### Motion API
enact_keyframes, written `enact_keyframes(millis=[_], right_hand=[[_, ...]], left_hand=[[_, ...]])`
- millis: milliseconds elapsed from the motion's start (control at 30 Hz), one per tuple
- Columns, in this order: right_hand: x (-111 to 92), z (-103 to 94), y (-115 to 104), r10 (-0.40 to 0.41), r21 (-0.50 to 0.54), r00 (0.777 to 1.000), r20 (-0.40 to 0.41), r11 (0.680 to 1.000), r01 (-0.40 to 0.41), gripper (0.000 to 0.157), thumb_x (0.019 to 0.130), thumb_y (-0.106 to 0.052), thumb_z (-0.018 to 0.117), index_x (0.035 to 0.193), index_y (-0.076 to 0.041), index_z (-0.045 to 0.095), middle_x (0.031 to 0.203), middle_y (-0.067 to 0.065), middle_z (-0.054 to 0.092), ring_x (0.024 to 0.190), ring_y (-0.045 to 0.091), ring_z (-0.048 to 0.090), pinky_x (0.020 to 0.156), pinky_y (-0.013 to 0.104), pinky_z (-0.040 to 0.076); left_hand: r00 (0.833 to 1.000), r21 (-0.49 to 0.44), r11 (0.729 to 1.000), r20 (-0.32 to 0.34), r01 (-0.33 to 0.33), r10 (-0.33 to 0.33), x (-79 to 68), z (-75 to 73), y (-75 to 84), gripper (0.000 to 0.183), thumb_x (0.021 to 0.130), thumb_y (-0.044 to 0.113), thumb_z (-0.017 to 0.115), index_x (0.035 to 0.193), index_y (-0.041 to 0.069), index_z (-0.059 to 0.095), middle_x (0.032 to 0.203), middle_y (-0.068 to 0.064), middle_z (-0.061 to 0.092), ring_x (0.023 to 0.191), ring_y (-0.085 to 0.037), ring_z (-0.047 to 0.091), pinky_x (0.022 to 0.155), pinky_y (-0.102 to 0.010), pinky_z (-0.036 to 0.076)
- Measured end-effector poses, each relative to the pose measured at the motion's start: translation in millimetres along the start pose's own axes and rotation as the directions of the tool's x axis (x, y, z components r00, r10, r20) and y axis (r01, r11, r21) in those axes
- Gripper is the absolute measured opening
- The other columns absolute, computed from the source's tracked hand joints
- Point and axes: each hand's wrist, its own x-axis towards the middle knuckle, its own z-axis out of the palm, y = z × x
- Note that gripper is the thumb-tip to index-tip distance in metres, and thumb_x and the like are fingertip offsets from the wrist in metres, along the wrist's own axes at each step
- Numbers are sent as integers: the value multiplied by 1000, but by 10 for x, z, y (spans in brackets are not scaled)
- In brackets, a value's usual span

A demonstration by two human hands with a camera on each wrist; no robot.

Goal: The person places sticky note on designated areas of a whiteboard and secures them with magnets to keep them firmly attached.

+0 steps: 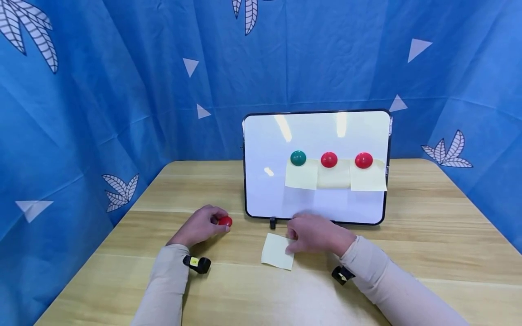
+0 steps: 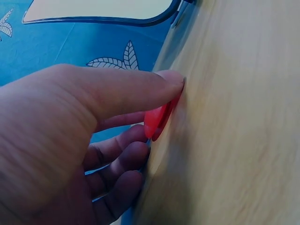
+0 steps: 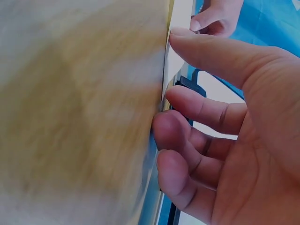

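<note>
My left hand pinches a round red magnet low at the tabletop. In the left wrist view the thumb lies along one side of the red magnet, the fingers on the other. A square, pale yellow sticky note lies on the table in front of the whiteboard. My right hand is at its right edge, loosely bent, the thumb tip on the paper. In the right wrist view a gap shows between thumb and index finger, beside the note.
On the whiteboard hang several pale notes, one under a green magnet, others under a red magnet and another red magnet. A black foot juts from the board's lower edge. Blue patterned cloth surrounds the wooden table.
</note>
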Motion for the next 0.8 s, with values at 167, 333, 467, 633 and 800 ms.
enact_keyframes(millis=[167, 333, 467, 633, 800], right_hand=[[8, 4, 28, 0, 40, 1000, 11, 999, -1, 19, 84, -27, 81, 81, -21, 64, 78, -9, 55, 77, 12, 50, 69, 30, 45], [13, -7, 23, 52, 33, 999, 15, 998, -52, 18, 83, -26, 82, 87, -18, 66, 82, -7, 54, 78, 13, 50, 68, 31, 45], [1, -29, -9, 83, 3, 996, 15, 997, -83, 20, 82, -26, 84, 84, -17, 66, 79, -6, 54, 76, 14, 49, 66, 32, 44], [-9, -60, -51, 107, -7, 994, 37, 994, -107, 15, 83, -21, 83, 87, -16, 69, 82, -7, 57, 79, 15, 50, 71, 33, 46], [-25, -70, -60, 84, -19, 995, 61, 996, -83, 16, 84, -12, 81, 97, -17, 72, 90, -7, 59, 84, 14, 51, 77, 32, 49]], left_hand=[[1000, 5, 1000, 8, 8, -8, -2, 5, -4, 41, 85, 21, 81, 121, 10, 69, 114, -5, 59, 100, -25, 56, 85, -38, 51], [1000, -6, 1000, 7, 18, -18, 12, 7, -15, 40, 85, 21, 80, 122, 10, 68, 114, -5, 59, 100, -25, 56, 85, -38, 51], [1000, -3, 1000, 7, 19, -19, 21, 13, -20, 38, 86, 21, 80, 120, 10, 69, 113, -5, 59, 99, -25, 56, 85, -38, 51], [1000, -12, 1000, -1, 21, -21, 26, 16, -14, 36, 85, 20, 80, 118, 12, 69, 112, -4, 60, 99, -25, 56, 85, -39, 50], [1000, -25, 1000, -2, 16, -16, 30, 33, -37, 34, 85, 21, 80, 116, 12, 70, 111, -5, 60, 98, -26, 56, 84, -38, 50]])
